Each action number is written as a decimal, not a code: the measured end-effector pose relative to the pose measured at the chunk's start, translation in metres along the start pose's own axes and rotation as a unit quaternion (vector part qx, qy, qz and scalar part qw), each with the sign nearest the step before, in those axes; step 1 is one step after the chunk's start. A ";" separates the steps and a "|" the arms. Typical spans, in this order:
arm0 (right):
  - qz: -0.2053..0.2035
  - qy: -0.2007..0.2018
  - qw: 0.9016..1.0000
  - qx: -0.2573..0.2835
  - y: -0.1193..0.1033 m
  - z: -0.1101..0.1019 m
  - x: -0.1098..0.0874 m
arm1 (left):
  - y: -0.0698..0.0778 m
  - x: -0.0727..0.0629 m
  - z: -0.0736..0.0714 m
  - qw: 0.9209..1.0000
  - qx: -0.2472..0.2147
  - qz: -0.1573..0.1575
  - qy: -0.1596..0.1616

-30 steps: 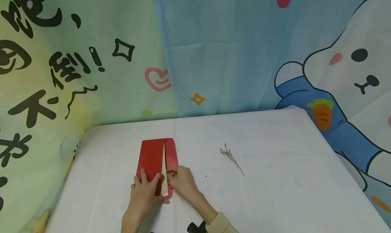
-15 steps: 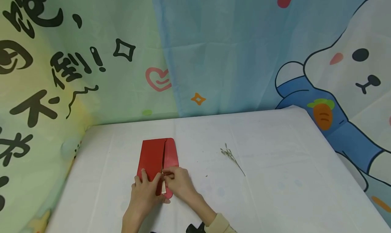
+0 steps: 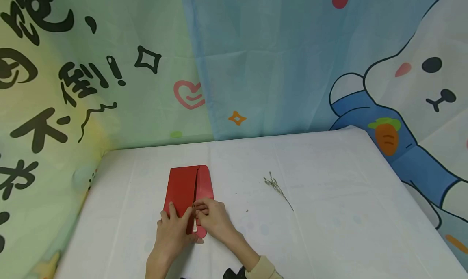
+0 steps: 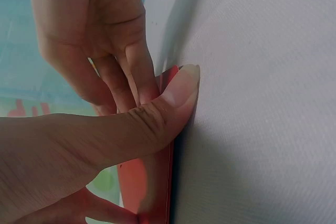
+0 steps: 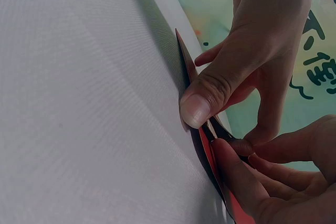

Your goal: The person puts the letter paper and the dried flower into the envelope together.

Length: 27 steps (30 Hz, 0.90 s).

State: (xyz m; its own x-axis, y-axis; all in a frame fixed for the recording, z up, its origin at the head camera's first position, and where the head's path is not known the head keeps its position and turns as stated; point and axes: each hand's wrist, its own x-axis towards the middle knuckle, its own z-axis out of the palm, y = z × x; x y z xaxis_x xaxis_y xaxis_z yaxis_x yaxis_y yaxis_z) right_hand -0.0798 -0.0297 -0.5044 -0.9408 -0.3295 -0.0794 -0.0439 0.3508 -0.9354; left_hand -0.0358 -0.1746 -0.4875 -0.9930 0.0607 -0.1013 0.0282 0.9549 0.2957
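A red envelope [image 3: 180, 184] lies on the white table, its lighter red flap [image 3: 204, 183] unfolded to the right. From its mouth shows a narrow strip of cream paper [image 3: 195, 225], mostly hidden inside. My left hand [image 3: 171, 233] grips the near part of the envelope; its thumb [image 4: 176, 90] lies along the near edge in the left wrist view, and the index finger is at the mouth. At that mouth my right hand [image 3: 215, 217] has curled fingers that seem to pinch the paper. In the right wrist view its fingertips [image 5: 223, 148] meet the left hand's index finger.
A small dried sprig [image 3: 277, 188] lies on the white tablecloth [image 3: 329, 197] right of the envelope. Black gear [image 3: 234, 273] shows by the right sleeve at the front. A printed cloth backdrop [image 3: 263, 68] hangs behind and on the left.
The right hand has moved slightly left, and the cream paper has slid into the envelope, leaving only a short strip visible. The left hand has stayed in place.
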 end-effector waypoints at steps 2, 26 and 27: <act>0.002 -0.002 1.000 0.008 0.001 0.000 0.000 | 0.000 0.000 0.000 1.000 0.001 0.001 0.002; -0.029 0.033 0.999 -0.016 0.004 -0.017 0.000 | -0.001 -0.001 0.002 1.000 0.001 0.010 0.020; -0.036 0.040 0.998 -0.033 0.005 -0.019 -0.001 | -0.001 -0.002 0.002 1.000 0.002 0.012 0.022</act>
State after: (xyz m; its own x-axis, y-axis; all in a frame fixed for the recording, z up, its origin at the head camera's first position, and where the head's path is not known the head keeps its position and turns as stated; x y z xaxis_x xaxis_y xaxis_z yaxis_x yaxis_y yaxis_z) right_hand -0.0856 -0.0110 -0.5021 -0.9582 -0.2856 0.0168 -0.1316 0.3875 -0.9124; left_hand -0.0341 -0.1752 -0.4897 -0.9962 0.0699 -0.0521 0.0516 0.9544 0.2940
